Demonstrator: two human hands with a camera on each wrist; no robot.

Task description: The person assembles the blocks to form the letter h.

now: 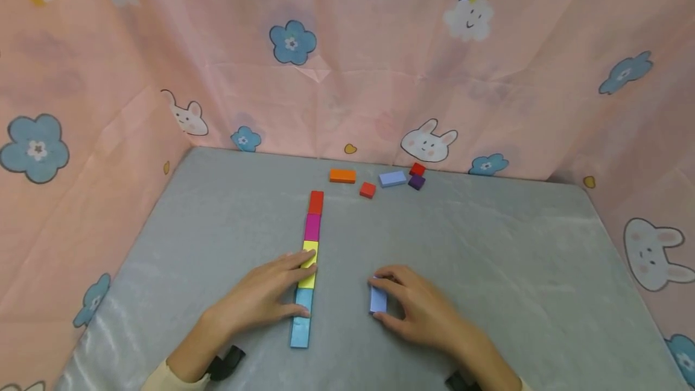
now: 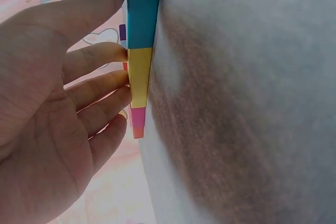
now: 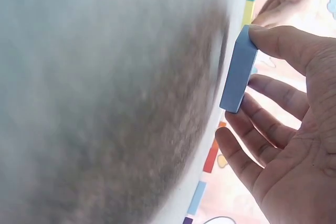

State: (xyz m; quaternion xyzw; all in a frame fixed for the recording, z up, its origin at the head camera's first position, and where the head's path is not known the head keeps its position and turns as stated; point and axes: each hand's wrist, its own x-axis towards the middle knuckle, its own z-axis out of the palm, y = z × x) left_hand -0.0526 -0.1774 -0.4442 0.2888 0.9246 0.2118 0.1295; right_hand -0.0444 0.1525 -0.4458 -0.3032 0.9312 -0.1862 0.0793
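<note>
A straight row of flat blocks runs away from me: light blue [image 1: 300,333] nearest, then yellow [image 1: 306,282], magenta [image 1: 312,227] and red [image 1: 316,202] at the far end. My left hand [image 1: 259,295] lies along its left side, fingertips touching the yellow part and thumb on the light blue. To the right of the row, my right hand [image 1: 420,306] pinches a periwinkle-blue block [image 3: 239,72] by its two ends, thumb at the near end and fingers at the far end. The block is held low over the grey cloth, apart from the row.
Toward the back edge lie an orange block [image 1: 342,176], a small red block [image 1: 367,190], another periwinkle block [image 1: 393,179], a second small red block [image 1: 417,169] and a purple block [image 1: 416,182]. A pink patterned curtain [image 1: 347,95] rises behind the grey table [image 1: 488,246] and at its sides.
</note>
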